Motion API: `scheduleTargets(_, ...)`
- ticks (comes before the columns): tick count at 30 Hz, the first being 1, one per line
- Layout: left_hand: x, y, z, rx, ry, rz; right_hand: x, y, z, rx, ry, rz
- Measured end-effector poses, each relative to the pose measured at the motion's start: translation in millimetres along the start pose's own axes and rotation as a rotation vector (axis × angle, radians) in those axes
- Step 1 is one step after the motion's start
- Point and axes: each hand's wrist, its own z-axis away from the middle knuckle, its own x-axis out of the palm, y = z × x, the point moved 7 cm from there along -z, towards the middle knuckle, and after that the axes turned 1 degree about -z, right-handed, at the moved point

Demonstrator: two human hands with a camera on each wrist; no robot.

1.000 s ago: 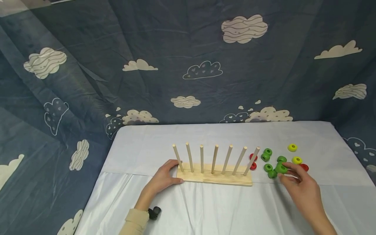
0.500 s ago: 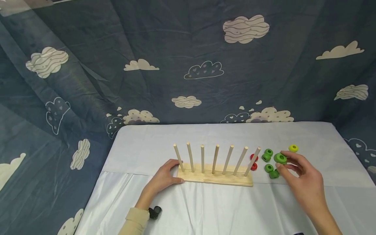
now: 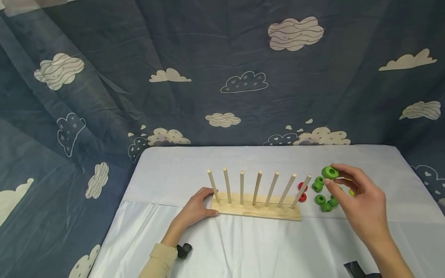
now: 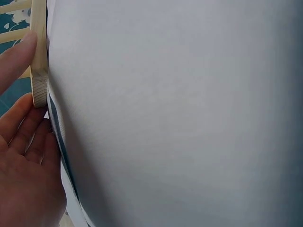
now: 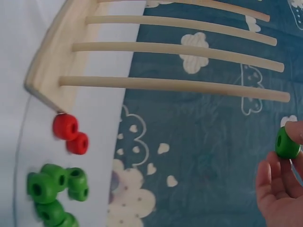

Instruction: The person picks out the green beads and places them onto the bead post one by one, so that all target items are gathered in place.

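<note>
A wooden peg rack (image 3: 255,212) with a row of upright dowels stands on the white cloth. At its left end my left hand (image 3: 192,208) grips the base, thumb along the front edge and fingers behind; the left wrist view shows the thumb and fingers about the base's end (image 4: 40,56). Off to the right, my right hand (image 3: 366,202) pinches a green bead (image 3: 325,172) between thumb and fingertips, raised above the cloth. Its hole shows in the right wrist view, where the bead (image 5: 289,147) is apart from the dowels.
Two red beads (image 3: 302,197) lie by the rack's right end. Several green beads (image 3: 326,207) are clustered to their right. A yellow bead (image 3: 351,192) is partly hidden behind my right hand. A dark cloud-print cloth (image 3: 243,116) hangs behind the table.
My right hand has lifted the green bead up from the cluster and slightly left, tilting its hole into view. The left hand stays at the rack.
</note>
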Motion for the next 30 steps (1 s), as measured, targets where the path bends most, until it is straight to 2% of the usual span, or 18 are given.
scheduleTargets(7, 1.3, 0.0, 0.3, -0.006, -0.001, -0.008, 4.1, -25.5, -9.8, -0.100, -0.029, -0.043)
scheduleTargets(15, 1.0, -0.3, 0.1, -0.014, 0.000, -0.001, 11.3, -51.7, -20.3, -0.213, -0.078, -0.039)
scheduleTargets(30, 0.4, -0.8, 0.0, -0.014, 0.004, -0.002, 39.3, -80.9, -31.6, -0.382, -0.157, -0.099)
